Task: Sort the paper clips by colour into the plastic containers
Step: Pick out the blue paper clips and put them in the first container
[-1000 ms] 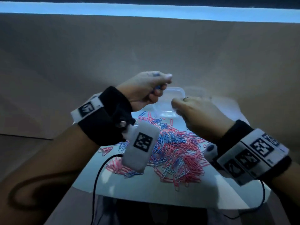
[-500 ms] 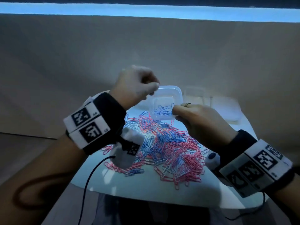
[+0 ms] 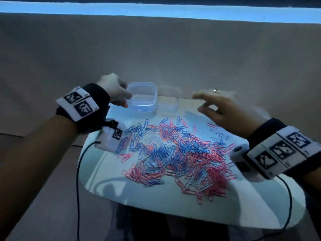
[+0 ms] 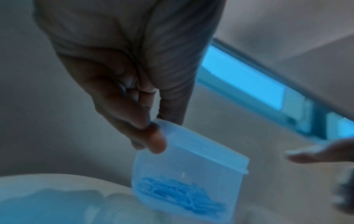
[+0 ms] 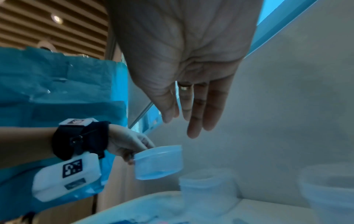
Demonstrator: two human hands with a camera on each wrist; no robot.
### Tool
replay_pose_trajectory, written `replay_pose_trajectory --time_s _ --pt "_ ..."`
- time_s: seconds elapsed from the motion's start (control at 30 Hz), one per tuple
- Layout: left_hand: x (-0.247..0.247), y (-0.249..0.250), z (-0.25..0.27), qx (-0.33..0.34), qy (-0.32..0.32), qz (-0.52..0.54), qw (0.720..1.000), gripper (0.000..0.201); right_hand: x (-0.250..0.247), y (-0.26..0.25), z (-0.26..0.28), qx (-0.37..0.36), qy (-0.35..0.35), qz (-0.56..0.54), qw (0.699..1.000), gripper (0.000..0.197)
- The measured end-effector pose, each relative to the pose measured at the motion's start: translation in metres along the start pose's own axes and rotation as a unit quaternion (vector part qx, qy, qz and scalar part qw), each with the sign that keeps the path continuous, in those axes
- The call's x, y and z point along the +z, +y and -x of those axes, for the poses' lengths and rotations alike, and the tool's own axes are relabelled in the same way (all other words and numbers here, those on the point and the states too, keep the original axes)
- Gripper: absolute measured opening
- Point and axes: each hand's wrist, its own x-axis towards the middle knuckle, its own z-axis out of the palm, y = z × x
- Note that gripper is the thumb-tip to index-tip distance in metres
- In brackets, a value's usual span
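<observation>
Pinching the rim of the clear container at its 9 o'clock side, the left hand lifts it; right hand hovers spread at 3 o'clock

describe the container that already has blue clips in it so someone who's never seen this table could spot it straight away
Start at the white table with its heap of pink and blue paper clips. At the far edge stand clear plastic tubs; take the leftmost container, the one whose rim the left hand pinches. Unlike the neighbouring tub, it holds blue clips at the bottom.
</observation>
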Motion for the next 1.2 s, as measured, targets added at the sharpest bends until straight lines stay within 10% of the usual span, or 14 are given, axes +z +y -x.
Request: replay_pose_trajectory --time_s 0.2,0.47,0.87,1.03,1.2 --pt "0.007 -0.016 -0.034 -0.043 0.009 -0.038 0.998 0.018 0.003 0.027 -0.006 0.108 -0.088 0.061 0.988 0.023" --pt "0.012 -0.021 -0.037 -0.052 0.004 -0.044 0.998 0.012 0.043 -0.011 -0.067 0.060 -0.271 0.145 0.950 0.048" --pt "0.008 -0.033 -0.027 -0.050 0.038 -0.056 0.996 0.009 0.024 0.011 -0.055 0.157 -0.256 0.251 0.920 0.019" --pt "-0.001 -0.033 -0.014 -0.031 0.053 -0.126 0.990 0.045 0.018 -0.034 -0.042 0.103 -0.141 0.253 0.951 0.020" --pt "0.005 -0.035 0.038 0.017 0.084 0.106 0.991 0.028 0.054 -0.082 -0.012 0.110 -0.318 0.089 0.937 0.039"
